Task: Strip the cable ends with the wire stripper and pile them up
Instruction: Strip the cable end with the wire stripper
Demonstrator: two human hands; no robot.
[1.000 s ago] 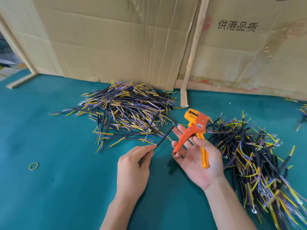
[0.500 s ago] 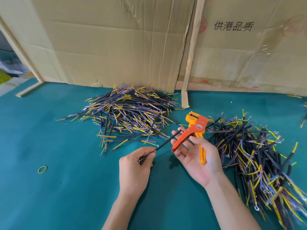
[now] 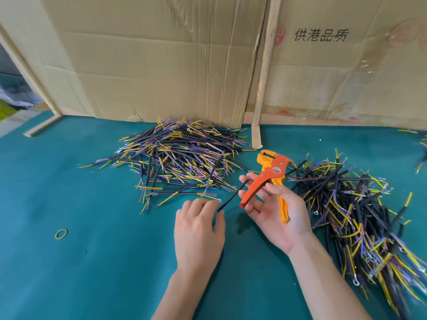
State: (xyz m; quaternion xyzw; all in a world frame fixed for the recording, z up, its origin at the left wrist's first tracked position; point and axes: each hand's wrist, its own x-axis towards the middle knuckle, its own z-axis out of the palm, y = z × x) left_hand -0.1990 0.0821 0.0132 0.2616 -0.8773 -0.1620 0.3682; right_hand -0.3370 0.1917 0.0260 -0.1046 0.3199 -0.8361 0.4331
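Note:
My left hand [image 3: 198, 229] lies palm down over the green table and pinches one end of a short black cable [image 3: 232, 196]. The cable slants up to the right, and its far end touches the fingertips of my right hand [image 3: 277, 211]. My right hand is palm up and holds the orange wire stripper [image 3: 270, 176], thumb curled over its handles, jaws pointing away and empty. A pile of black cables with yellow and blue wire ends [image 3: 180, 155] lies behind my left hand. A second, looser pile of cables [image 3: 358, 204] spreads to the right of my right hand.
A wall of cardboard sheets [image 3: 161, 65] stands along the back of the green table [image 3: 92, 273], with a wooden strip [image 3: 262, 93] leaning against it. A small yellow-green rubber band [image 3: 61, 233] lies at the left. A few more cables [image 3: 422, 144] show at the far right edge.
My left hand has turned palm down and swung the cable toward my right hand, so its far end now meets my right fingertips. The stripper has stayed in my right hand.

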